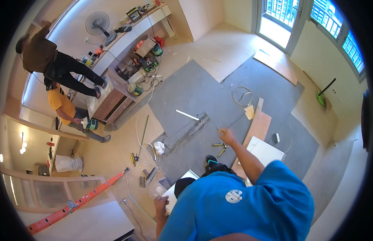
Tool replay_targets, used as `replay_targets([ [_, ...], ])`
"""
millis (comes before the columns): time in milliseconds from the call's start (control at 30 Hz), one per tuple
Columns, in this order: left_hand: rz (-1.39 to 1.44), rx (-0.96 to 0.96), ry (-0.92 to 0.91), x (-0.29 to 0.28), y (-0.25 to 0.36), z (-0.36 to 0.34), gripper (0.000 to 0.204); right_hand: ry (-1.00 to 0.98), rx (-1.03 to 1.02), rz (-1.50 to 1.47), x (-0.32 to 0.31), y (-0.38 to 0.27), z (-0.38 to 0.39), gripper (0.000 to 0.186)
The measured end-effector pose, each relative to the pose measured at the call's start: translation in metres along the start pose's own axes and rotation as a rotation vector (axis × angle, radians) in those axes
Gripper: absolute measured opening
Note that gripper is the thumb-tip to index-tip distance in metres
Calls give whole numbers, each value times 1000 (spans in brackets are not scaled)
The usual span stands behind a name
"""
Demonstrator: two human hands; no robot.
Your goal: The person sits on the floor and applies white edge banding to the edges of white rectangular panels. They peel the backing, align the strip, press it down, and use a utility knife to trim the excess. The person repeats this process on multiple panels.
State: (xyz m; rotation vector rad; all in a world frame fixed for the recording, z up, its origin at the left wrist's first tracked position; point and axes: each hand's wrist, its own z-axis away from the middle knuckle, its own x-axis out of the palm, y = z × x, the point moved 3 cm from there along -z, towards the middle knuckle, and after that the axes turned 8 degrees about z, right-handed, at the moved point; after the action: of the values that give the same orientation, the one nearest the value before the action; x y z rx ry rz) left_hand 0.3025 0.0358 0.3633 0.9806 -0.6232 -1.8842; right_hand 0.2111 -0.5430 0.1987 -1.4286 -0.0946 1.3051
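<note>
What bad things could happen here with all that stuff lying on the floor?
1. The yellow-handled pliers lie right below the right hand, close to the person's foot; stepping on them could cause a slip.
2. The white cable snakes loosely across the floor, so someone could trip on it.
3. The loose boards lie stacked unevenly and might slide underfoot.

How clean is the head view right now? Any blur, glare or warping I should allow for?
Head view: heavy fisheye warp, with the orange ladder and walls bending near the black rim; the right hand is slightly motion-blurred; the glass door is blown out by daylight; the grey mats are evenly lit; the left hand is dimmer.
</note>
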Motion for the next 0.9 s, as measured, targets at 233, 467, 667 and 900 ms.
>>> replay_targets([
  [233, -266, 52, -24, -41, 63, -41, 5, -185, 209, 171, 76, 119, 102, 18],
  [467, -838, -41, -297, -49, 17, -118, 12, -558, 459, 140, 91, 161, 252, 19],
  [667, -1004, 110, -584, 35, 102, -169, 20, -220, 746, -403, 86, 125, 263, 24],
  [900, -717, 309, -355, 63, 144, -342, 52, 48, 726, -261, 62, 49, 153, 18],
])
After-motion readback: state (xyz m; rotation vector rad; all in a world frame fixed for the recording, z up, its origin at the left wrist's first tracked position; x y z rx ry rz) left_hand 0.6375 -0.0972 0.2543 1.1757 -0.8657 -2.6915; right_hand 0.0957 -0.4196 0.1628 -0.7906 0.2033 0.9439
